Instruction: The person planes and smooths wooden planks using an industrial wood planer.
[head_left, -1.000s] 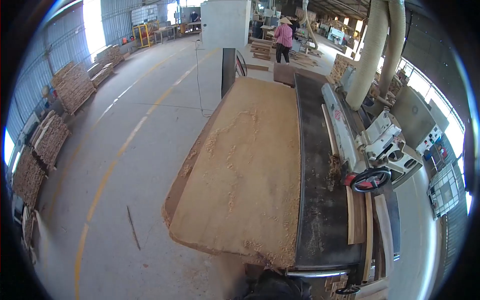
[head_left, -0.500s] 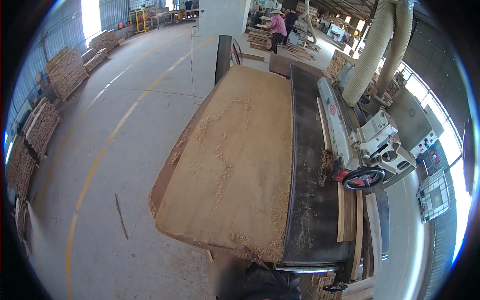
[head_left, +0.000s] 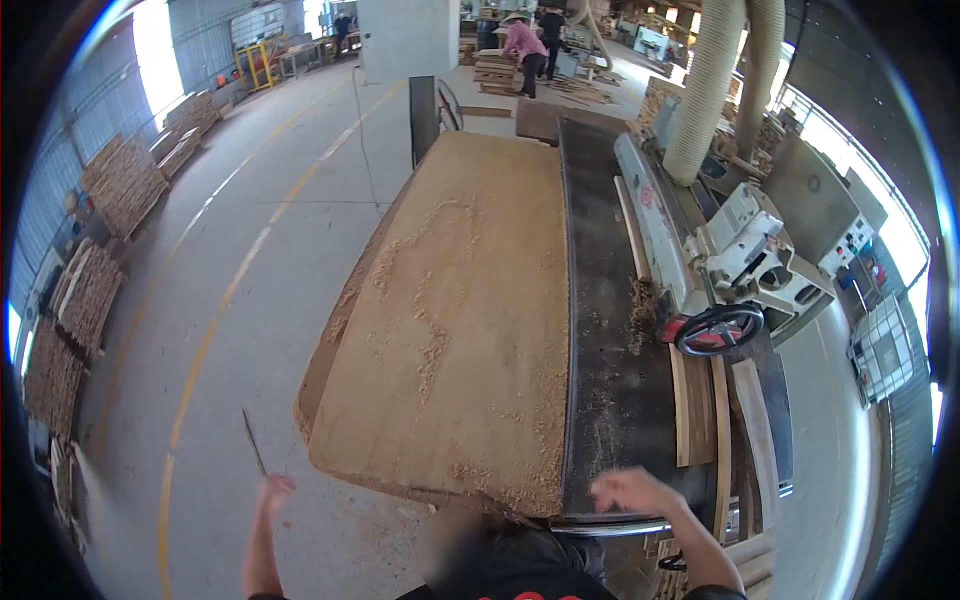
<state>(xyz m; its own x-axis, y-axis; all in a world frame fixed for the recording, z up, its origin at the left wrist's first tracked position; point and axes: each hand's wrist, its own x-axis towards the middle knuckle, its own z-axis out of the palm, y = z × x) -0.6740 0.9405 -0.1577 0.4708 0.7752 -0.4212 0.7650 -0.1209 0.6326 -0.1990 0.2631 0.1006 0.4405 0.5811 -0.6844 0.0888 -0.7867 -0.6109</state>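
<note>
My left hand [head_left: 275, 488] is raised off the left side of the wooden board, over the floor. Its fingers are smeared, and it overlaps the lower end of a thin stick [head_left: 252, 438] on the floor. Above the near end of the black machine table [head_left: 610, 400] is my right hand [head_left: 634, 492], its fingers blurred; I cannot make out anything in it. Between the hands lies the large light-brown board [head_left: 470, 300], scattered with wood shavings [head_left: 432, 350]. A dark thin piece [head_left: 515, 512] rests at its near edge.
The machine [head_left: 650, 220] with a black handwheel [head_left: 718, 330] and thick hoses [head_left: 708, 90] stands right of the board. Wood strips [head_left: 692, 410] lie beside it. Stacked wood [head_left: 125, 185] lines the left wall. Two people [head_left: 526, 50] are at the back, another farther left.
Both my hands have come into view from below, left and right of my body. The view has shifted slightly, and the board appears a little farther left.
</note>
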